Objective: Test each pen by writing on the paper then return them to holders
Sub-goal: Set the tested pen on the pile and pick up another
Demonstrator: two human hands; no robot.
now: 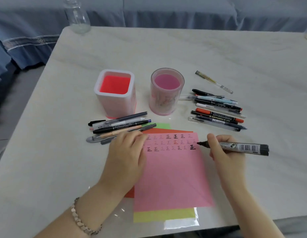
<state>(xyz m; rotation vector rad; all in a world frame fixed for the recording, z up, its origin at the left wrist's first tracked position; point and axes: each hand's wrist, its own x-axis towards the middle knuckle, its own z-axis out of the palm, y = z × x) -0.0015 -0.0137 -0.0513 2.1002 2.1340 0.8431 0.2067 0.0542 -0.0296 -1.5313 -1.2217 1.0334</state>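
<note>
A pink paper (171, 176) lies on the table with three rows of written marks near its top. My left hand (127, 155) rests flat on the paper's left edge. A thick black marker (242, 147) is gripped in my right hand (223, 152), its tip just off the paper's right edge beside the last bold mark. Behind stand a square white holder (115, 93) with a red inside and a round pink holder (166, 91). One pile of pens (118, 126) lies left of the paper, another pile of pens (218, 109) to the right.
A single clear yellow pen (214, 81) lies apart at the back right. Under the pink sheet are orange, green and yellow sheets (164, 215). A clear plastic bottle (77, 16) stands at the table's far left corner. Blue cloth hangs behind the table.
</note>
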